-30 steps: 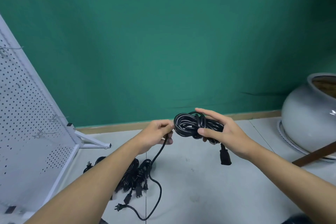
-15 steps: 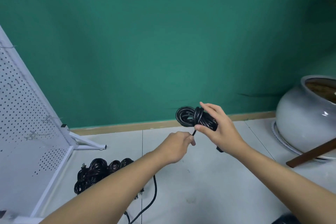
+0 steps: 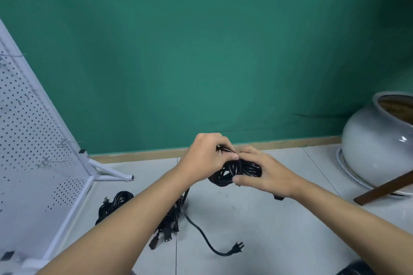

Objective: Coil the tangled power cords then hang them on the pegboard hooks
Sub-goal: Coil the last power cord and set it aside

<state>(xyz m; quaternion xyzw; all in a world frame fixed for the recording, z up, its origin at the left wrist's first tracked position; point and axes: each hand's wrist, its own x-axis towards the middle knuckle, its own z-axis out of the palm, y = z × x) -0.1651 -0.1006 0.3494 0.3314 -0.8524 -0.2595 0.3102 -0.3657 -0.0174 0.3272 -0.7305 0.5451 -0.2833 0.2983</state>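
A black coiled power cord [image 3: 234, 171] hangs in the air between both hands, above the floor. My right hand [image 3: 266, 173] grips the coil from the right, thumb under it. My left hand [image 3: 206, 155] pinches a strand of the same cord at the coil's top. The cord's loose tail drops behind my left forearm to the floor and ends in a plug [image 3: 237, 249]. A heap of tangled black cords [image 3: 116, 204] lies on the floor, partly hidden by my left arm. The white pegboard [image 3: 29, 140] with wire hooks [image 3: 44, 162] stands at the left.
A large grey ceramic pot [image 3: 375, 145] sits on the floor at the right, with a brown wooden stick [image 3: 384, 187] leaning in front of it. The pegboard's white foot [image 3: 111, 174] juts onto the tiled floor. A green wall closes the back.
My left hand rose from below the coil to its top and now pinches a strand there. The coil and my right hand sank slightly. The plug end now lies in view on the floor.
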